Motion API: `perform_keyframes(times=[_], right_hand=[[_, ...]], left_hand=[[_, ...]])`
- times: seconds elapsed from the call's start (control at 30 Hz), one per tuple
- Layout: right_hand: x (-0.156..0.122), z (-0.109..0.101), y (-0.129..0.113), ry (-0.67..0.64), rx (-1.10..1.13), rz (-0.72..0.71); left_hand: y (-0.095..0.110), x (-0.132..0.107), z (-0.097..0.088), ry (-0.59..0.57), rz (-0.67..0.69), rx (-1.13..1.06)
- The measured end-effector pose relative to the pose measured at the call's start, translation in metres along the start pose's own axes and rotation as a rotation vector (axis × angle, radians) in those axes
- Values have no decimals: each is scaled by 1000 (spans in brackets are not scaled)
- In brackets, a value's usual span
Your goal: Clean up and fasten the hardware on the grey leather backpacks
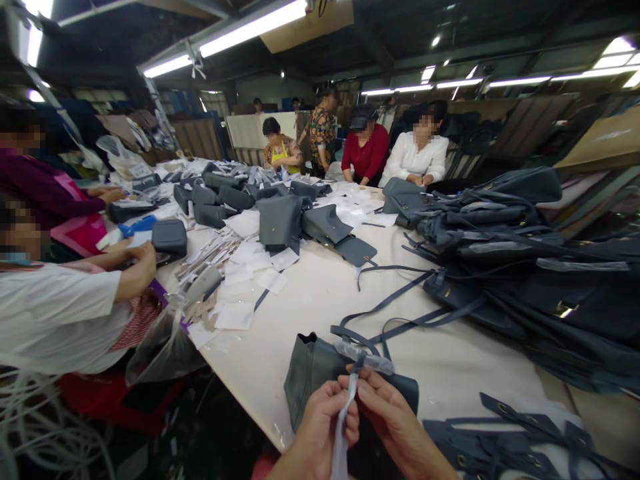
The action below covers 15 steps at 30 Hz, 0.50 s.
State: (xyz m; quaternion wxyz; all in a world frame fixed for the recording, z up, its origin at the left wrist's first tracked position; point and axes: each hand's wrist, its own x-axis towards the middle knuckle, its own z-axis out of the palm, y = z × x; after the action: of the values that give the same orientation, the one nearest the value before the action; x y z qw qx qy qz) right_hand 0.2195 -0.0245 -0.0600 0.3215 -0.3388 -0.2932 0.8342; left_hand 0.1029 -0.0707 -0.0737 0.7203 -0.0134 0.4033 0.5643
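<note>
A thin white wrapping strip (341, 440) runs between my two hands and hangs down toward me. My left hand (327, 417) is closed, with its fingers curled round the strip. Close beside it, my right hand (385, 403) pinches the strip's upper end, where it meets a short dark strap (359, 364). Behind and partly under my hands is a dark grey-blue leather bag (311, 373), its left end standing up. A clear plastic-wrapped piece (377, 362) lies on the bag just past my fingertips. My right fingertips are partly hidden.
Bags with long straps are heaped high on the right (500, 240). Dark straps with eyelets (505, 433) lie at front right. Two bags (280, 223), white paper sheets (235, 315) and more bags cover the pale table (245, 373) farther off. Co-workers sit at left and back.
</note>
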Motion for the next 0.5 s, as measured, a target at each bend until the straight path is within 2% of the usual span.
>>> perform_keyframes(times=[0.1,0.2,0.23,0.27,0.37,0.4,0.43,0.5], right_hand=[[4,-4,8,-12,88,9],[5,-5,15,-4,130,-30],[5,-6,18,-1,111,-47],[4,-8,20,-2,75,-58],[-1,-17,27,-41,-28,-73],[-2,-21,30,-68,-48,-65],[-5,-25,32,-88,-70,-52],[-13,-33,34,-58,-167,-10]], left_hand=[[2,-1,0,-36,-170,-102],[1,-6,-6,-36,-142,71],[3,-9,-8,-29,-60,220],[5,-13,-11,-10,78,405],[22,-23,-13,61,684,936],[28,-22,-12,42,866,1086],[33,-20,-9,-25,996,1230],[38,-10,0,-265,1086,1511]])
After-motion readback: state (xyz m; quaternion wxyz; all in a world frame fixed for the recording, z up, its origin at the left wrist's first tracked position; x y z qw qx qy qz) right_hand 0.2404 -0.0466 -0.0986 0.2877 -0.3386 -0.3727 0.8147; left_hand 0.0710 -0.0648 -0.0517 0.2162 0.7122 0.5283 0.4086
